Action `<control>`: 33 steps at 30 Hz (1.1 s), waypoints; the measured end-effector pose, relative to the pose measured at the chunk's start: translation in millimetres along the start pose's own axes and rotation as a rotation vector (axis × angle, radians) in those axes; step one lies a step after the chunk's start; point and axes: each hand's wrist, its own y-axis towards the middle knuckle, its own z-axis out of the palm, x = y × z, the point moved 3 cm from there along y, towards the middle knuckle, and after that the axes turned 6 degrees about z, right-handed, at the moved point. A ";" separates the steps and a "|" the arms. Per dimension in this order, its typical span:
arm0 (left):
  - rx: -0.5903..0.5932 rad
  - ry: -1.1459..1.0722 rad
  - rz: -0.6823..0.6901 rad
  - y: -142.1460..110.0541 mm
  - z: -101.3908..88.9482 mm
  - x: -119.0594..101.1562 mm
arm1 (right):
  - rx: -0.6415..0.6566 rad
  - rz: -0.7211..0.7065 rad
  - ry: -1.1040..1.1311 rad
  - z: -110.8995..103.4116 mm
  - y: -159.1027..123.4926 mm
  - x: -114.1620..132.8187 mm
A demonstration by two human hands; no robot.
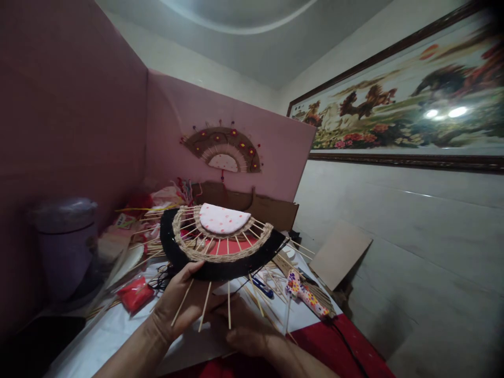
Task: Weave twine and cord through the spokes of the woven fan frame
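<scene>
A fan-shaped weaving (222, 258) on thin wooden sticks hangs in front of me, its curved edge downward. It has a spotted white half-round pad (224, 219), a tan braided band and a wide black outer band. My left hand (183, 299) grips its lower left edge, thumb on the black band and the other fingers behind the sticks. Below the fan, my right hand (248, 328) is closed near the stick ends, its fingertips in shadow and partly hidden by sticks. A thin black strand (258, 270) runs from the fan's right end down to these fingers.
A flower-patterned glue gun (305, 294) with a cord lies at right, near a blue cutter (262, 287) and loose sticks. At left are a red packet (135, 295), black yarn (160, 278) and a lidded bin (66, 247). A finished fan (226, 149) hangs on the pink board.
</scene>
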 end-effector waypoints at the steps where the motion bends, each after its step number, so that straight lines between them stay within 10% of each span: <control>1: 0.011 -0.001 -0.010 -0.6 1.5 0.2 | -0.020 0.033 -0.001 1.4 -0.1 -2.8; 8: -0.032 0.001 -0.020 0.1 0.7 -3.5 | -0.174 0.179 0.111 0.9 0.5 -31.2; 18: -0.210 0.109 0.183 7.7 -15.1 -29.6 | -1.041 0.225 0.626 -97.8 -1.4 -71.8; 33: -0.187 0.273 0.255 17.1 -35.1 -37.5 | -0.834 0.105 0.972 -112.1 -5.5 -43.8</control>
